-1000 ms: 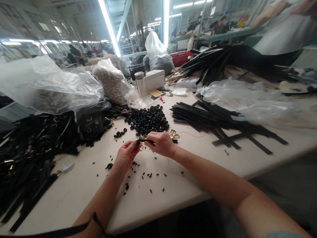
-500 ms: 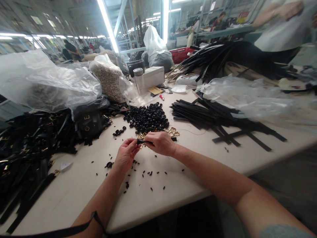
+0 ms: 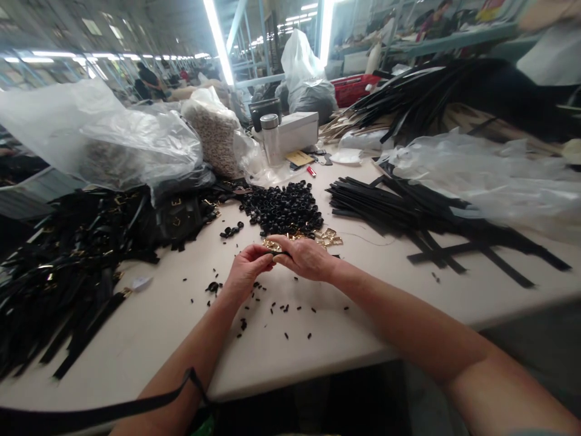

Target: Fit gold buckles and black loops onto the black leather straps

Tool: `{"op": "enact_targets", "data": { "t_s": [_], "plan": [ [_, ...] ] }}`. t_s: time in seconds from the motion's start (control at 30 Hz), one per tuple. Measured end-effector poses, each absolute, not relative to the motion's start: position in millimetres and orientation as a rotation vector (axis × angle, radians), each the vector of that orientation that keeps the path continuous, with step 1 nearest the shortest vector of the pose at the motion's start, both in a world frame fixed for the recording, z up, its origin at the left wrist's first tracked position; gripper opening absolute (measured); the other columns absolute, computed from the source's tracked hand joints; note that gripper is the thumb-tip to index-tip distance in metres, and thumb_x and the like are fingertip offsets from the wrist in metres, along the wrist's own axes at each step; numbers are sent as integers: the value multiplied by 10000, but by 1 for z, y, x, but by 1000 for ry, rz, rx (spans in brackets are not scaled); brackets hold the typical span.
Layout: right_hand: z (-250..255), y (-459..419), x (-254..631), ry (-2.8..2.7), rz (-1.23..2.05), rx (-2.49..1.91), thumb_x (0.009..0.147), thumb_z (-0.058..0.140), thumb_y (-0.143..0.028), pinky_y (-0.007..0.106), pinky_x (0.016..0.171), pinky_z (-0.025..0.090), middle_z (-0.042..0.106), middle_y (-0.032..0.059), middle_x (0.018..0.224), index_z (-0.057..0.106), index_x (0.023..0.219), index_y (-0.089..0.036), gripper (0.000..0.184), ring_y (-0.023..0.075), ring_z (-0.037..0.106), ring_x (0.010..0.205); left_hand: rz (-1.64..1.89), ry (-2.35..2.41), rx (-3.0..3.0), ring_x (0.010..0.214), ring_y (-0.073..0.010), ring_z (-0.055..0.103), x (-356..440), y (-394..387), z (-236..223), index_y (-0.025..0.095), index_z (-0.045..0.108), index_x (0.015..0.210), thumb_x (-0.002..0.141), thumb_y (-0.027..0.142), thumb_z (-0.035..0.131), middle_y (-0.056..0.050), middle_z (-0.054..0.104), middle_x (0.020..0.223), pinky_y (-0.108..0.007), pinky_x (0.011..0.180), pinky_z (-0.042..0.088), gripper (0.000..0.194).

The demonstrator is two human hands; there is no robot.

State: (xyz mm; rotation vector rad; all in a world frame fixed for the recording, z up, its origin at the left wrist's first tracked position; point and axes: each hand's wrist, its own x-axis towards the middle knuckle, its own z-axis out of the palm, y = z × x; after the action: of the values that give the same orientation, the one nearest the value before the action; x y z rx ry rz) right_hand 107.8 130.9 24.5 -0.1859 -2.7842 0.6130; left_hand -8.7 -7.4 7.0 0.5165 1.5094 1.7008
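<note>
My left hand [image 3: 246, 270] pinches one end of a narrow black strap [image 3: 278, 253] between thumb and fingers. Close beside it, my right hand [image 3: 312, 259] is closed on the same strap, and a short dark end shows past its far side. Most of the strap is hidden by my fingers. Just beyond the hands lie gold metal buckles [image 3: 330, 237], partly covered by my right hand. Behind those is a heap of small black loops [image 3: 285, 209]. Tiny black pieces [image 3: 285, 308] are scattered on the pale table [image 3: 345, 345] nearer to me.
Black straps with gold fittings [image 3: 91, 254] are heaped at the left. Flat black strips [image 3: 372, 200] lie at the right beside clear plastic sheeting [image 3: 490, 175]. A bottle [image 3: 271, 142], a white box [image 3: 297, 130] and a filled plastic bag [image 3: 213, 133] stand at the back.
My view has turned slightly left, so things sit further right. Both hands remain on the strap; the fingers of my left hand now sit closer against the right hand.
</note>
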Motion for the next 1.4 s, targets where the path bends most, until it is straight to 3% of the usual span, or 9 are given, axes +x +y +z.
{"op": "enact_targets", "data": {
  "t_s": [0.1, 0.2, 0.33, 0.5, 0.73, 0.87, 1.07, 1.23, 1.4],
  "plan": [
    [25, 130, 109, -2806, 617, -193, 959, 429, -434, 277, 682, 424, 700, 80, 1058, 424, 1381, -223, 472, 202, 665, 828, 1652, 1519, 586, 648, -115, 616, -5, -6, 6, 166, 662, 780, 597, 336, 842, -8, 678, 713, -239, 656, 503, 308],
    [24, 132, 109, -2787, 626, -133, 937, 472, -459, 268, 664, 413, 711, 68, 1030, 501, 1316, -226, 446, 197, 664, 811, 1646, 1520, 614, 660, -119, 614, -8, -8, 7, 173, 682, 810, 615, 365, 821, -20, 692, 766, -257, 674, 510, 307],
    [23, 135, 108, -2779, 607, -19, 927, 505, -396, 235, 605, 354, 714, 25, 844, 656, 1036, -230, 250, 148, 629, 706, 1638, 1601, 686, 611, -126, 592, -13, -13, 11, 167, 679, 781, 626, 372, 806, -17, 669, 683, -266, 640, 503, 286],
    [23, 138, 108, -2752, 531, 2, 880, 499, -296, 242, 556, 278, 641, 10, 668, 631, 799, -191, 187, 116, 527, 572, 1629, 1617, 773, 612, -134, 598, -19, -16, 19, 158, 679, 760, 624, 382, 801, -35, 675, 710, -265, 612, 498, 289],
    [23, 150, 106, -2772, 411, -136, 864, 445, -260, 256, 560, 258, 603, 25, 655, 598, 760, -176, 204, 120, 462, 555, 1706, 1968, 736, 628, -135, 594, -79, -69, 41, 153, 669, 828, 625, 423, 775, -32, 661, 733, -262, 614, 487, 354],
    [21, 153, 105, -2760, 394, -170, 856, 439, -234, 257, 563, 255, 602, 22, 666, 605, 774, -179, 193, 122, 458, 559, 1247, 2275, 906, 598, -139, 562, -96, -118, 43, 168, 678, 805, 680, 437, 727, -22, 642, 699, -257, 574, 455, 301],
    [13, 154, 103, -2765, 387, -147, 876, 453, -268, 257, 576, 273, 627, 29, 698, 616, 792, -183, 202, 131, 504, 595, 780, 2538, 1242, 722, -175, 610, -71, -131, 25, 232, 709, 911, 724, 309, 652, -32, 660, 876, -288, 682, 474, 210],
    [10, 163, 102, -2714, 419, -247, 859, 473, -210, 243, 603, 317, 674, 34, 768, 652, 892, -183, 183, 134, 557, 644, 755, 2544, 1354, 723, -185, 609, -75, -99, 18, 227, 708, 845, 749, 318, 613, -37, 658, 828, -305, 705, 469, 163],
    [13, 165, 102, -2695, 430, -313, 827, 487, -169, 240, 615, 334, 685, 35, 791, 658, 912, -179, 192, 137, 573, 662, 1008, 2483, 1214, 622, -164, 595, -93, -57, 21, 203, 691, 880, 752, 391, 618, -38, 667, 821, -297, 626, 471, 239]
  ]
}}
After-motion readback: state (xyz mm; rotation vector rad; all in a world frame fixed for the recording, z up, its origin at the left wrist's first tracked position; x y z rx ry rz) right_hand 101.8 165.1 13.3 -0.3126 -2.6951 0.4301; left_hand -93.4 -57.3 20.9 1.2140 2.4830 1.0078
